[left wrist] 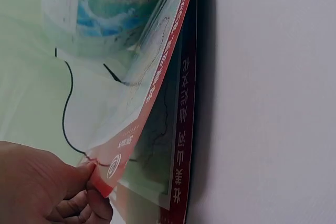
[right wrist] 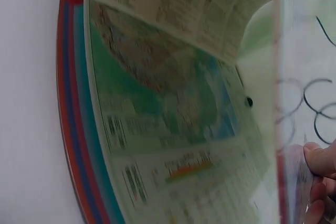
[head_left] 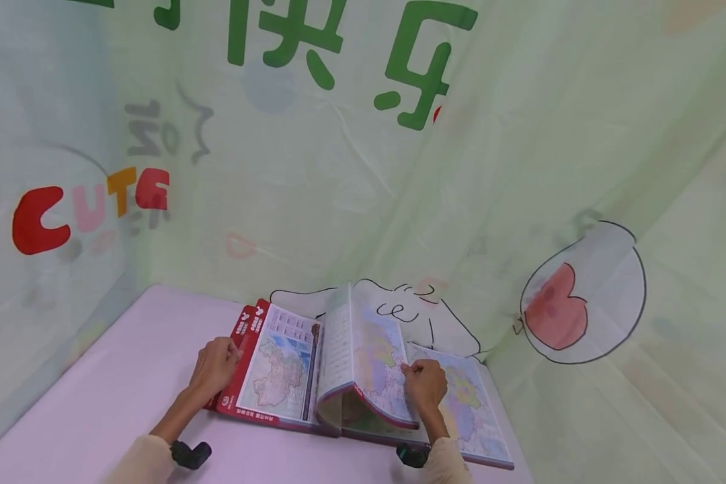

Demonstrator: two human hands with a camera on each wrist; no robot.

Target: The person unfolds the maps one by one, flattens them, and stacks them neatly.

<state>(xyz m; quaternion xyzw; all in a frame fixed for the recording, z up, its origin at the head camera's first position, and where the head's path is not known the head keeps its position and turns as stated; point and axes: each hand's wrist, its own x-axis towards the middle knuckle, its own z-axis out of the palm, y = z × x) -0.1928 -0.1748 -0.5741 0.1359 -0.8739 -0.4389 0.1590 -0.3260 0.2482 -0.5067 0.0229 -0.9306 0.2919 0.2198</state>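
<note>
A wide folding map (head_left: 281, 363) with glossy panels and red borders lies spread on the table. At its left end, my left hand (head_left: 214, 368) pinches the red corner (left wrist: 107, 179) of the upper panel between thumb and fingers, lifted off a second red-edged panel (left wrist: 181, 145) beneath. Near the middle, a raised panel (head_left: 378, 356) with a coloured map stands bent up from the fold. Its right edge is pinched by my right hand (head_left: 426, 383). Under that raised part, the right wrist view shows another green-and-blue map panel (right wrist: 168, 93). Another map panel (head_left: 480, 410) lies flat at the right.
The pale pink tabletop (head_left: 175, 316) runs along the left and front of the map. Behind and on both sides hangs a pale green printed curtain (head_left: 266, 202), close to the map's far edge. Each wrist wears a small black camera (head_left: 190, 456).
</note>
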